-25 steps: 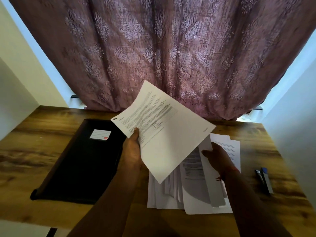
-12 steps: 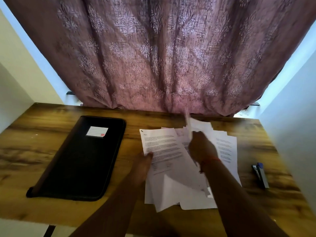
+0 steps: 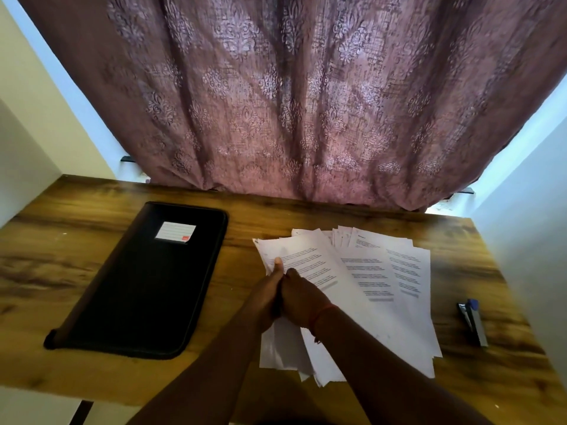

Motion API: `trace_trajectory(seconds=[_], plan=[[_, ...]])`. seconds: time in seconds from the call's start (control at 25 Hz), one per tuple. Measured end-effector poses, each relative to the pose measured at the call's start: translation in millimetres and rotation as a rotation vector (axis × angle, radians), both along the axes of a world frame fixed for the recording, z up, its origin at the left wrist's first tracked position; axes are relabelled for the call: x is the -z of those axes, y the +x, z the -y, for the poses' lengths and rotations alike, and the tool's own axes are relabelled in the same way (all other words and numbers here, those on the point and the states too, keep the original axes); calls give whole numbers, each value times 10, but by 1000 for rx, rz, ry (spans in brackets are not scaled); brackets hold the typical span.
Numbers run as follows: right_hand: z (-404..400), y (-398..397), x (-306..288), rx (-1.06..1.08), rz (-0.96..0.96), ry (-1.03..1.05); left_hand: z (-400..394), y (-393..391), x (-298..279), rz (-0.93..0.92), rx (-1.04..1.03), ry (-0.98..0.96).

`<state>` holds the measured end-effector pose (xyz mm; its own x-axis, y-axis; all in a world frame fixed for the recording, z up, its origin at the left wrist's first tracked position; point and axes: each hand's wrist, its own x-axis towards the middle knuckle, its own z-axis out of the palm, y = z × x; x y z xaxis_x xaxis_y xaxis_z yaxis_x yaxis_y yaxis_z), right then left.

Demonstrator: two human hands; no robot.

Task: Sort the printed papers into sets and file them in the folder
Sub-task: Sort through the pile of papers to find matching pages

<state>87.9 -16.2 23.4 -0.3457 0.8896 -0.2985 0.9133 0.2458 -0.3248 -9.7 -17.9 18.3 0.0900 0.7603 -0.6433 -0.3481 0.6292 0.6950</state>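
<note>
**Both hands meet at the left edge of the fanned papers**

Nearest the camera, two bare forearms reach in over the wooden table (image 3: 92,302), whose top shows a dark, streaky grain. The right wrist wears a thin red thread. The left hand (image 3: 266,297) grips the left edge of the printed papers (image 3: 362,289), its thumb lying flat on the top sheet. The right hand (image 3: 302,302) presses close against it, fingers curled at the same edge of the sheets; how far under the paper they go cannot be told. The papers are thin white sheets with grey blocks of print, spread in a loose, uneven fan on the right half of the table.

To the left, apart from the papers, lies the folder (image 3: 147,286), closed: a flat black rectangle with rounded corners, a stitched rim and a small white label with a red mark. Near the right edge rests a slim stapler (image 3: 474,322), dark with a blue end. Beyond the table hangs a mauve curtain (image 3: 291,102), woven and damask-patterned, in soft folds.

Half a second earlier the hands stood apart, the right one lifting a sheet; now they are together and the sheets lie flatter.
</note>
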Motion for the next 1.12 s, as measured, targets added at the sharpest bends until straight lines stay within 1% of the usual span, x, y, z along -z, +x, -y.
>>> trace_trajectory(seconds=[0.12, 0.16, 0.2, 0.24, 0.28, 0.32, 0.36, 0.4, 0.44, 0.52, 0.56, 0.64, 0.72, 0.8, 0.88, 0.96, 1.0, 1.12], plan=[[-32, 143, -49, -53, -350, -154, -59, -9, 120, -146, -58, 19], [-29, 236, -97, -17, -436, -184, -76, -22, 136, -180, -72, 21], [-68, 373, -116, 89, -517, -179, -91, -60, 134, -197, -63, 40], [-135, 539, -98, 240, -548, -78, -103, -96, 96, -188, -54, 66], [-196, 725, -102, 437, -559, 31, -126, -127, 48, -153, -41, 94], [-260, 928, -112, 575, -549, 119, -148, -142, -40, -99, -17, 123], [-313, 1110, -135, 643, -585, 159, -172, -147, -140, -41, 18, 158], [-349, 1258, -191, 664, -674, 132, -199, -149, -236, 8, 54, 201], [-344, 1320, -342, 666, -828, 64, -230, -154, -338, 23, 74, 243], [-316, 1395, -596, 594, -1094, -138, -290, -166, -596, 5, 78, 336], [-300, 1425, -717, 550, -1190, -163, -324, -168, -715, -1, 69, 383], [-319, 1447, -812, 511, -1315, -89, -385, -179, -946, 2, 66, 496], [-348, 1400, -846, 499, -1349, 5, -430, -175, -1086, -36, 65, 567], [-330, 1342, -835, 495, -1313, 70, -434, -150, -1145, -164, 48, 579], [-263, 1273, -804, 535, -1272, 70, -393, -124, -1164, -289, 3, 594], [-226, 1216, -780, 566, -1227, 29, -347, -116, -1202, -359, -75, 621], [-218, 1195, -800, 564, -1208, 41, -331, -121, -1242, -382, -119, 643], [-244, 1172, -960, 505, -1242, 137, -339, -165, -1433, -442, -224, 808]])
